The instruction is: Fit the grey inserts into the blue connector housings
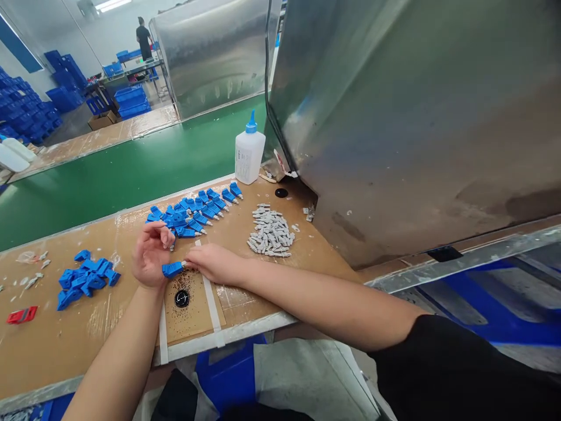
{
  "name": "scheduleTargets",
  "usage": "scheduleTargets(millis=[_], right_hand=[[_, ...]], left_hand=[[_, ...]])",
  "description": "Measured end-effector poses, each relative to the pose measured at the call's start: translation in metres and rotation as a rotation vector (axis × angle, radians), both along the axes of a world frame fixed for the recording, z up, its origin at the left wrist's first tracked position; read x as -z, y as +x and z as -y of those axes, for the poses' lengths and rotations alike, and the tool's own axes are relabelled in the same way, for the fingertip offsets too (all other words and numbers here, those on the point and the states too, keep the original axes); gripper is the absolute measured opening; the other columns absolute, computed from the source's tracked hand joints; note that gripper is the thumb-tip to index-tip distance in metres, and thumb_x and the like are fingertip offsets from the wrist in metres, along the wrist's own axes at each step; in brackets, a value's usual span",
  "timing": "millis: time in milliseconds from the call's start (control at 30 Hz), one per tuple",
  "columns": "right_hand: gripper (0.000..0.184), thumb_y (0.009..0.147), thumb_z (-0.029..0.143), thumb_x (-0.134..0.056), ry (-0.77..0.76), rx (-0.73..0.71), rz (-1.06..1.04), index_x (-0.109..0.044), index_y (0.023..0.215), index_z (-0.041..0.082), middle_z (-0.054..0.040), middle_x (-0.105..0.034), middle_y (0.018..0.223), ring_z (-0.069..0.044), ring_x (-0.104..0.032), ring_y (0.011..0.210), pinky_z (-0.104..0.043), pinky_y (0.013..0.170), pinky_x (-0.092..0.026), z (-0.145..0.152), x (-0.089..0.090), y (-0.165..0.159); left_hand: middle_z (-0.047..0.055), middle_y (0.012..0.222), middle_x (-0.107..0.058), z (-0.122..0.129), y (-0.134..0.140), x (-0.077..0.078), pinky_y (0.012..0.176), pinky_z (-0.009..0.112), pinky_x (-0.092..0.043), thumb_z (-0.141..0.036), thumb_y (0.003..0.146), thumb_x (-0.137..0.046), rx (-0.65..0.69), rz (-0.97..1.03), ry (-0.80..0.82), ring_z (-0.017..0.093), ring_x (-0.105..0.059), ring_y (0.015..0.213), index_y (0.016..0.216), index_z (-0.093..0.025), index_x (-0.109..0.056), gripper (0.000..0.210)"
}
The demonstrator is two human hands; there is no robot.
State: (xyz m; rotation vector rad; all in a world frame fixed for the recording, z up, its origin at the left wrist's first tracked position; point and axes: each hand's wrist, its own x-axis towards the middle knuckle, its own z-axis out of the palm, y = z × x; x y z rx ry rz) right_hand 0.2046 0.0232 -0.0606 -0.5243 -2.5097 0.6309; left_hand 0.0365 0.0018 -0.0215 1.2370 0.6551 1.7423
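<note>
My right hand (211, 263) reaches in from the right, its fingertips pinched on the pale tip of a blue plastic part (172, 269). The part's blue body lies beside the palm of my left hand (151, 252), whose fingers are loosely curled and apart, with nothing visible in them. Behind the hands spreads a pile of blue parts with pale tips (205, 211). Left of my left hand is a second heap of blue parts (85, 278), with no pale tips showing. Small grey pieces (270, 232) form a pile beyond my right forearm.
A white squeeze bottle (249, 153) with a blue nozzle stands at the bench's back edge, by a green belt (144, 166). A glossy black round spot (182, 299) amid dark specks lies before my hands. A metal panel (416, 128) rises right; a red object (21, 315) lies left.
</note>
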Motion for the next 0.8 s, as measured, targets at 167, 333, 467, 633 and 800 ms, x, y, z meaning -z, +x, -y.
scheduleTargets(millis=[167, 333, 467, 633, 800], right_hand=[[0.019, 0.104, 0.021, -0.053, 0.018, 0.012, 0.028, -0.064, 0.091, 0.014, -0.0076, -0.066, 0.087, -0.017, -0.059, 0.077, -0.027, 0.069, -0.037, 0.000, 0.003, 0.001], [0.016, 0.102, 0.017, -0.051, 0.013, -0.006, 0.033, -0.065, 0.095, 0.013, -0.0084, -0.067, 0.090, -0.018, -0.060, 0.081, -0.028, 0.072, -0.039, -0.001, 0.005, 0.003], [0.013, 0.100, 0.016, -0.053, 0.015, -0.016, 0.018, -0.065, 0.098, 0.013, -0.0086, -0.068, 0.091, -0.019, -0.061, 0.082, -0.028, 0.074, -0.041, -0.003, 0.010, 0.004], [0.015, 0.102, 0.019, -0.052, -0.006, 0.005, -0.038, -0.066, 0.096, 0.014, -0.0083, -0.068, 0.089, -0.019, -0.061, 0.081, -0.029, 0.075, -0.043, -0.002, 0.012, 0.001], [0.023, 0.105, 0.029, -0.052, -0.107, 0.039, -0.103, -0.067, 0.093, 0.016, -0.0060, -0.069, 0.087, -0.016, -0.063, 0.081, -0.026, 0.075, -0.044, 0.002, 0.001, 0.000]], left_hand=[[0.002, 0.069, -0.043, -0.004, 0.003, 0.003, 0.063, 0.031, -0.039, -0.056, 0.087, -0.052, -0.021, -0.041, 0.016, 0.015, -0.041, 0.065, 0.096, -0.018, -0.072, 0.044], [0.003, 0.070, -0.044, -0.003, 0.007, 0.006, 0.063, 0.032, -0.039, -0.051, 0.087, -0.053, -0.034, -0.112, 0.060, 0.016, -0.042, 0.064, 0.093, -0.017, -0.071, 0.039], [0.004, 0.070, -0.046, -0.002, 0.008, 0.009, 0.063, 0.033, -0.040, -0.055, 0.084, -0.055, -0.114, -0.194, 0.077, 0.017, -0.043, 0.064, 0.088, -0.019, -0.070, 0.039], [0.005, 0.070, -0.048, 0.002, 0.007, 0.007, 0.063, 0.033, -0.039, -0.054, 0.086, -0.050, -0.271, -0.210, 0.072, 0.018, -0.046, 0.067, 0.083, -0.019, -0.070, 0.041], [0.002, 0.063, -0.048, 0.003, -0.011, 0.007, 0.054, 0.027, -0.031, -0.048, 0.095, -0.045, -0.557, -0.112, -0.015, 0.013, -0.041, 0.056, 0.086, -0.017, -0.071, 0.042]])
